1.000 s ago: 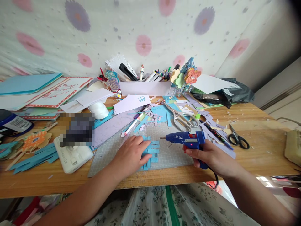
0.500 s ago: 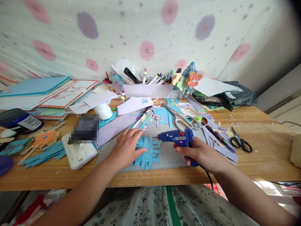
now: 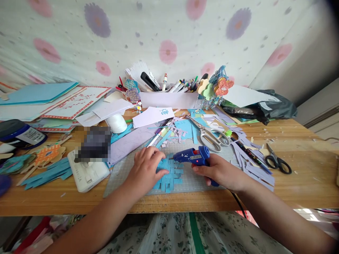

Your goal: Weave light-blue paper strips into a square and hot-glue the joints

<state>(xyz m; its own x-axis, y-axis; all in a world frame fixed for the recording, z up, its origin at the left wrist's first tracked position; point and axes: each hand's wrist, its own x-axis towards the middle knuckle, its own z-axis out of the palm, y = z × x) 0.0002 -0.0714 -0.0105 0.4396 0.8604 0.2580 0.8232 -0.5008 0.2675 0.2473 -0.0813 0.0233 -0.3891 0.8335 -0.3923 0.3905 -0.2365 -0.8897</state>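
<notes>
My right hand (image 3: 215, 170) grips a blue hot glue gun (image 3: 189, 156) whose small red light is lit. The gun's nozzle points left, over the top part of a mat of woven blue paper strips (image 3: 172, 176). With its fingers bent, my left hand (image 3: 147, 165) holds the left side of the woven paper; its fingertips partly hide what they grip. The weave lies on a grey cutting mat (image 3: 119, 180) at the table's front edge. From the gun a black cord (image 3: 238, 203) runs down off the table.
Silver scissors (image 3: 210, 137) lie behind the glue gun, and black-handled scissors (image 3: 278, 162) lie to the right. A white power bank (image 3: 90, 176), blue strips (image 3: 49, 173) and a thread spool (image 3: 116, 123) are on the left. Purple paper scraps (image 3: 256, 173) and a pen holder (image 3: 169, 100) are also there.
The glue gun has moved slightly left, its nozzle now further over the woven paper. My left fingers have bent more, the index coming nearer the thumb. The view has shifted a little.
</notes>
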